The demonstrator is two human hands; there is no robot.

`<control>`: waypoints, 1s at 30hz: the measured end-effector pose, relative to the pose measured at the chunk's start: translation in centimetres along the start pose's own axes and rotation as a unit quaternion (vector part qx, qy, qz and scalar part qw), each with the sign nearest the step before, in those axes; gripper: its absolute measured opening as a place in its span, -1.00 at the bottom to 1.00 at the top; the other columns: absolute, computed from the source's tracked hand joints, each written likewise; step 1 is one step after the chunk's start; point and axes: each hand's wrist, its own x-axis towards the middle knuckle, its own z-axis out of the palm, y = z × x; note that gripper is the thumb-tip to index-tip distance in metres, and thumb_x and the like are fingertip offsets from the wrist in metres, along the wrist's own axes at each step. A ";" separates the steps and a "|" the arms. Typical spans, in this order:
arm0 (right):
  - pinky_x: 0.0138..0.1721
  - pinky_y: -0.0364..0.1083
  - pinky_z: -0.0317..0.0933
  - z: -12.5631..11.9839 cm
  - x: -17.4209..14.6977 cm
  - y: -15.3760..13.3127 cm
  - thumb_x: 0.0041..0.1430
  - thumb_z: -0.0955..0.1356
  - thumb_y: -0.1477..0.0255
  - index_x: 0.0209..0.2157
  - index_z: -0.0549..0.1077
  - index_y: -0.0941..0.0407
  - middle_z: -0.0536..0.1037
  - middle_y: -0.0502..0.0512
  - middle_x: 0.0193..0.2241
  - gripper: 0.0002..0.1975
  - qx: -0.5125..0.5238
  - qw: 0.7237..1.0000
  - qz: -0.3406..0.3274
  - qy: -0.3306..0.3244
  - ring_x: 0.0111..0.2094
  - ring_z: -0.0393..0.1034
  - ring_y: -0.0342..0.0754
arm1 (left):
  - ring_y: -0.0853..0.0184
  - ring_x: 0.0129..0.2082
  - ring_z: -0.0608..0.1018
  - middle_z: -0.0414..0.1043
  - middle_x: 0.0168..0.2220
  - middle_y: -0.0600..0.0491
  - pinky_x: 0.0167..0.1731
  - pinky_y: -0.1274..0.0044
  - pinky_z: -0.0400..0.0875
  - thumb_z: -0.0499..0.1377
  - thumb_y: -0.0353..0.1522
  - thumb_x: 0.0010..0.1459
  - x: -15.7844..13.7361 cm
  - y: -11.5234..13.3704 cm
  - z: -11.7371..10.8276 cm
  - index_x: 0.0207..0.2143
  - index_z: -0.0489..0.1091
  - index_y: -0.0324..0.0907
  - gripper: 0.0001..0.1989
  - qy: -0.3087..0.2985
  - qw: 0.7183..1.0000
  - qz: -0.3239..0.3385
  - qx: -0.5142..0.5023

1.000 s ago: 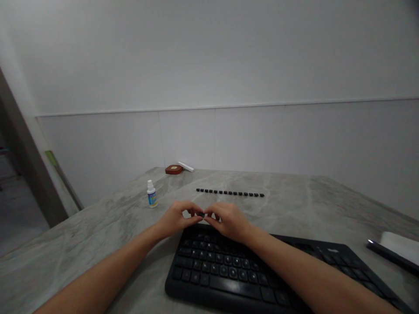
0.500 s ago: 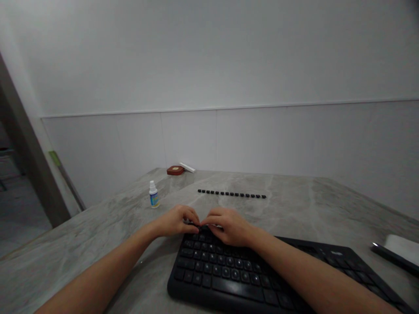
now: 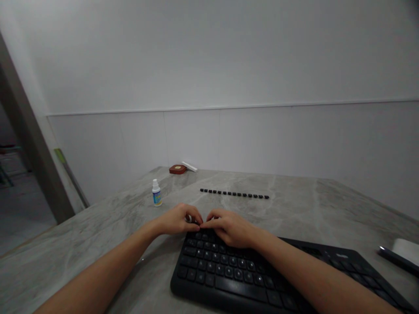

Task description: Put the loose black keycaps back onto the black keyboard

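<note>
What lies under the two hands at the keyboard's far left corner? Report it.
Under the left hand and right hand sits the black keyboard, its top key rows partly covered. The fingertips meet at its far edge; whatever they pinch there is hidden.

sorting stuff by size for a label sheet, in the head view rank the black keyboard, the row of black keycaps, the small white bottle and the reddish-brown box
1. black keyboard, though nearest the camera
2. row of loose black keycaps
3. reddish-brown flat box and small white bottle with a blue label: they look alike in size, and the box lies farther off, so unranked
</note>
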 end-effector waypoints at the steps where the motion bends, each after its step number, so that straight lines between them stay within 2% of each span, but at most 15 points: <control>1: -0.05 -0.05 0.27 0.0 0.0 0.0 0.16 0.21 0.65 0.06 0.44 -0.04 0.48 0.10 -0.09 -0.50 0.001 1.000 0.001 -0.001 -0.11 0.38 -0.04 | 0.33 -0.29 0.53 0.57 -0.26 0.05 -0.23 0.56 0.38 0.25 -0.34 0.08 0.0 -0.1 0.0 -0.30 0.57 -0.16 -0.86 0.002 1.000 0.001 -0.006; 6: -0.06 -0.04 0.27 0.1 0.0 0.3 0.14 0.21 0.66 0.05 0.44 -0.04 0.47 0.11 -0.10 -0.49 0.002 1.000 -0.002 -0.005 -0.11 0.39 -0.05 | 0.33 -0.28 0.53 0.57 -0.24 0.02 -0.19 0.53 0.36 0.28 -0.32 0.07 0.1 -0.5 0.2 -0.38 0.55 -0.21 -0.87 0.007 0.999 0.012 -0.030; 18: -0.06 -0.04 0.27 -0.1 0.0 0.1 0.13 0.21 0.67 0.03 0.46 -0.02 0.48 0.11 -0.11 -0.49 0.002 1.000 -0.001 -0.004 -0.13 0.39 -0.05 | 0.33 -0.24 0.53 0.54 -0.21 0.03 -0.15 0.51 0.37 0.26 -0.32 0.09 0.1 -0.4 0.4 -0.42 0.50 -0.20 -0.88 -0.003 0.998 0.000 -0.058; 26: -0.06 -0.05 0.26 0.2 0.1 0.0 0.12 0.21 0.68 -0.01 0.49 0.00 0.47 0.11 -0.06 -0.51 -0.023 1.000 0.001 -0.017 -0.10 0.39 -0.03 | 0.32 -0.28 0.54 0.56 -0.26 0.03 -0.24 0.56 0.38 0.20 -0.31 0.15 0.1 -0.4 0.4 -0.23 0.54 -0.20 -0.81 -0.008 0.998 -0.012 -0.056; 30: -0.13 -0.08 0.26 0.1 0.3 -0.5 0.05 0.23 0.69 -0.06 0.50 0.05 0.47 0.11 -0.06 -0.53 -0.038 0.998 0.031 -0.031 -0.14 0.39 -0.03 | 0.31 -0.28 0.53 0.56 -0.28 0.03 -0.23 0.56 0.36 0.23 -0.29 0.12 0.5 -0.5 0.7 -0.39 0.55 -0.22 -0.83 0.004 0.997 -0.007 -0.077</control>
